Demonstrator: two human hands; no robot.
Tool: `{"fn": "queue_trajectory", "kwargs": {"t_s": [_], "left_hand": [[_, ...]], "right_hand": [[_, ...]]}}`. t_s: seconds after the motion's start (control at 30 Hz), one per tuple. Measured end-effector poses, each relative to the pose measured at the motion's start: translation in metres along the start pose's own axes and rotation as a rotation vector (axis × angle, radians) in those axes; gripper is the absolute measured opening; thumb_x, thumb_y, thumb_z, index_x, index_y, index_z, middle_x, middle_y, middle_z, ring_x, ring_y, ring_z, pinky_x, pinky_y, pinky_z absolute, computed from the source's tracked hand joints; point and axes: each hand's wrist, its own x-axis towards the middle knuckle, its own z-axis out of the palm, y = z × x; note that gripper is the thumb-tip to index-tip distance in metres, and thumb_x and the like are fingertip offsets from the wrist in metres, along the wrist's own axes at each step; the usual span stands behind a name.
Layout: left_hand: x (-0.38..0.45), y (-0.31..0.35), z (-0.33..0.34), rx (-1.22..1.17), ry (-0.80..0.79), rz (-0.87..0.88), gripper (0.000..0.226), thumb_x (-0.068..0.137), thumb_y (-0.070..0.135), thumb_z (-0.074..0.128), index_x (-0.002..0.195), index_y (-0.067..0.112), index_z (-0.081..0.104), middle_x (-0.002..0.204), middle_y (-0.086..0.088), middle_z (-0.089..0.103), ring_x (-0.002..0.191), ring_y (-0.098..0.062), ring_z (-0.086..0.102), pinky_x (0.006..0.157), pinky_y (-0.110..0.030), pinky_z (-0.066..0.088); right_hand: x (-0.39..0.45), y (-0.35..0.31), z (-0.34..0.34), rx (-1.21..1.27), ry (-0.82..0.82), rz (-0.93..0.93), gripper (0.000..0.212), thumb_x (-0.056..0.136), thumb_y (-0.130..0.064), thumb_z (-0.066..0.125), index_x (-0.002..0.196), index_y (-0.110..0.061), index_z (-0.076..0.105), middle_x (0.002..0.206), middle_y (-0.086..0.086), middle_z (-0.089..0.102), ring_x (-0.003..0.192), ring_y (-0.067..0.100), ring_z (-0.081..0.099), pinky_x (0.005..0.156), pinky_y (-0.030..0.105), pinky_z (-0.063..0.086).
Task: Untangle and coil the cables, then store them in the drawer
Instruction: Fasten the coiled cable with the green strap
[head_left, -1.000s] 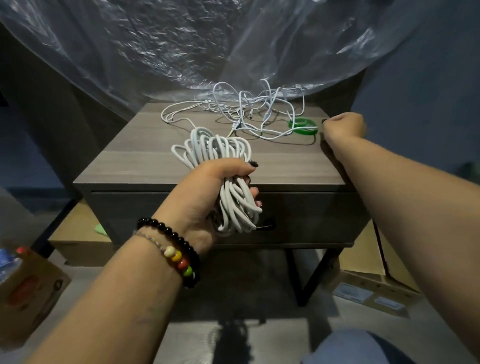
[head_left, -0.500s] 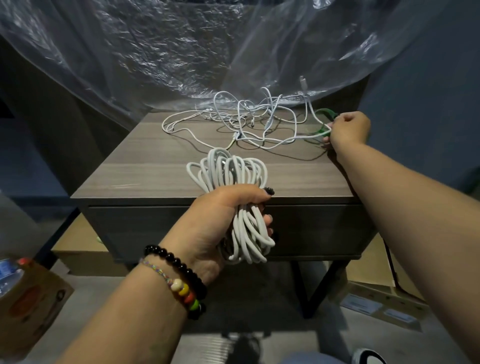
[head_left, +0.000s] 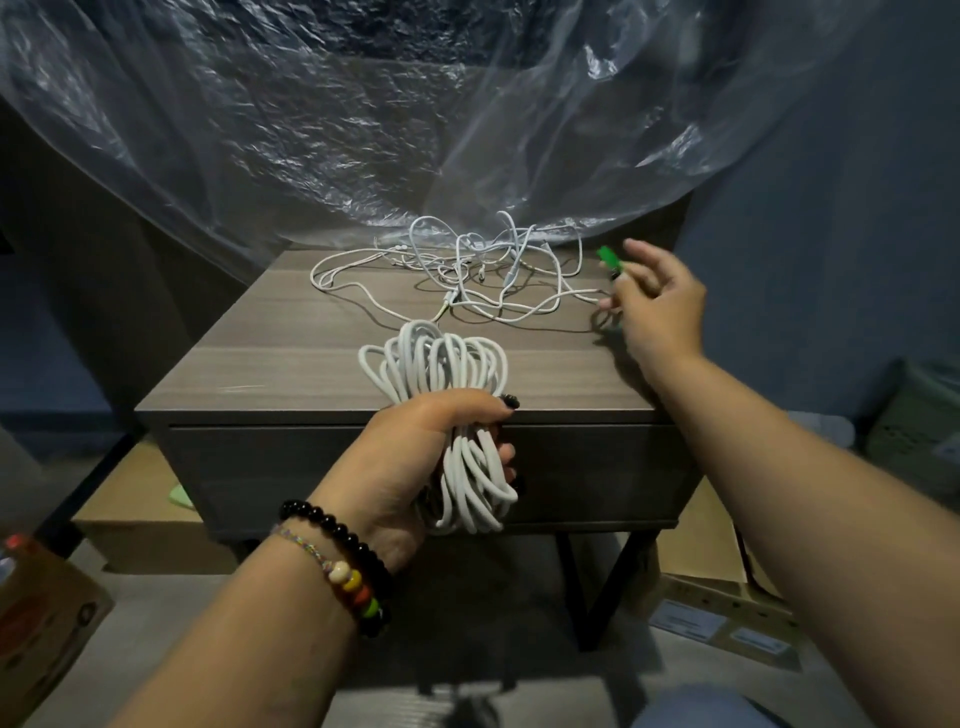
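Green band (head_left: 609, 258) has been lifted off the table (head_left: 291, 358) near its far right corner, pinched in right hand (head_left: 657, 306). Coil (head_left: 457, 415) gripped by left hand (head_left: 410, 462) at front edge; tangle (head_left: 467, 270) remains; drawer (head_left: 311, 467) closed. Tying likely next.

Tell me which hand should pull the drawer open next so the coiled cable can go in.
Probably the right hand. The left hand is clamped around the coiled white cable in front of the closed drawer. The right holds only a small green tie it could likely put down.
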Motion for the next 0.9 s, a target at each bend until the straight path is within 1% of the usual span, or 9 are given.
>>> {"fn": "queue_trajectory", "kwargs": {"t_s": [0.13, 0.27, 0.4, 0.47, 0.53, 0.6, 0.7, 0.8, 0.9], "left_hand": [[0.000, 0.000, -0.004, -0.033, 0.035, 0.013, 0.007, 0.079, 0.008, 0.065, 0.073, 0.005, 0.063, 0.054, -0.007, 0.059, 0.049, -0.016, 0.061, 0.071, -0.036, 0.057], [-0.004, -0.003, -0.005, -0.090, 0.072, 0.048, 0.029, 0.081, 0.008, 0.063, 0.052, 0.009, 0.067, 0.056, -0.007, 0.060, 0.044, -0.015, 0.058, 0.069, -0.034, 0.055], [-0.010, -0.008, 0.000, -0.170, -0.054, 0.082, 0.009, 0.083, 0.006, 0.057, 0.087, 0.003, 0.064, 0.091, -0.010, 0.074, 0.047, -0.008, 0.055, 0.057, -0.024, 0.054], [-0.014, -0.010, -0.002, -0.193, -0.152, 0.045, 0.023, 0.073, 0.008, 0.059, 0.096, 0.003, 0.058, 0.089, -0.012, 0.074, 0.046, -0.008, 0.053, 0.055, -0.023, 0.053], [-0.018, -0.011, -0.005, -0.193, -0.269, 0.008, 0.027, 0.067, 0.005, 0.064, 0.094, 0.001, 0.064, 0.086, -0.013, 0.073, 0.047, -0.009, 0.055, 0.056, -0.024, 0.054], [-0.024, -0.012, -0.006, -0.192, -0.355, -0.004, 0.032, 0.070, 0.000, 0.061, 0.102, -0.001, 0.067, 0.101, -0.018, 0.071, 0.051, -0.013, 0.061, 0.054, -0.026, 0.056], [-0.026, -0.017, -0.007, -0.101, -0.307, 0.044, 0.042, 0.073, 0.005, 0.054, 0.114, -0.002, 0.061, 0.108, -0.018, 0.070, 0.057, -0.013, 0.066, 0.053, -0.025, 0.055], [-0.024, -0.021, -0.011, -0.077, -0.211, 0.112, 0.039, 0.068, 0.009, 0.058, 0.107, 0.002, 0.064, 0.103, -0.012, 0.071, 0.054, -0.010, 0.058, 0.058, -0.025, 0.055], [-0.021, -0.020, -0.018, -0.163, -0.144, 0.129, 0.039, 0.068, 0.011, 0.059, 0.105, 0.005, 0.065, 0.098, -0.008, 0.071, 0.053, -0.008, 0.056, 0.059, -0.024, 0.055]], "right_hand": [[-0.071, -0.016, -0.010, -0.004, -0.104, -0.042, 0.038, 0.090, 0.008, 0.055, 0.113, -0.021, 0.064, 0.101, -0.005, 0.070, 0.069, 0.008, 0.068, 0.062, 0.018, 0.053], [-0.116, -0.036, -0.033, 0.037, -0.153, -0.032, 0.028, 0.089, 0.006, 0.059, 0.105, -0.015, 0.067, 0.100, 0.002, 0.073, 0.074, 0.013, 0.070, 0.068, 0.019, 0.055], [-0.135, -0.057, -0.044, 0.176, -0.182, 0.029, 0.021, 0.088, 0.007, 0.059, 0.089, -0.014, 0.061, 0.089, 0.006, 0.075, 0.058, 0.009, 0.062, 0.057, 0.020, 0.053], [-0.152, -0.058, -0.041, 0.139, -0.272, 0.124, 0.023, 0.087, 0.010, 0.058, 0.086, -0.012, 0.059, 0.084, 0.008, 0.074, 0.054, 0.007, 0.060, 0.051, 0.018, 0.049], [-0.170, -0.054, -0.040, 0.058, -0.416, 0.186, 0.020, 0.085, 0.010, 0.060, 0.085, -0.009, 0.060, 0.083, 0.011, 0.074, 0.067, 0.011, 0.069, 0.050, 0.020, 0.050], [-0.184, -0.052, -0.044, -0.030, -0.529, 0.193, 0.015, 0.085, 0.005, 0.064, 0.087, -0.010, 0.063, 0.085, 0.012, 0.073, 0.079, 0.020, 0.071, 0.054, 0.022, 0.051], [-0.192, -0.054, -0.056, -0.102, -0.582, 0.202, 0.011, 0.086, -0.001, 0.065, 0.091, -0.011, 0.065, 0.085, 0.010, 0.074, 0.077, 0.018, 0.070, 0.058, 0.022, 0.050], [-0.193, -0.058, -0.065, -0.135, -0.586, 0.229, 0.010, 0.086, -0.001, 0.065, 0.091, -0.010, 0.065, 0.081, 0.005, 0.075, 0.080, 0.017, 0.072, 0.063, 0.028, 0.055], [-0.187, -0.058, -0.071, -0.235, -0.622, 0.239, 0.014, 0.088, -0.001, 0.063, 0.092, -0.013, 0.067, 0.080, 0.002, 0.075, 0.078, 0.009, 0.071, 0.062, 0.017, 0.050]]}}
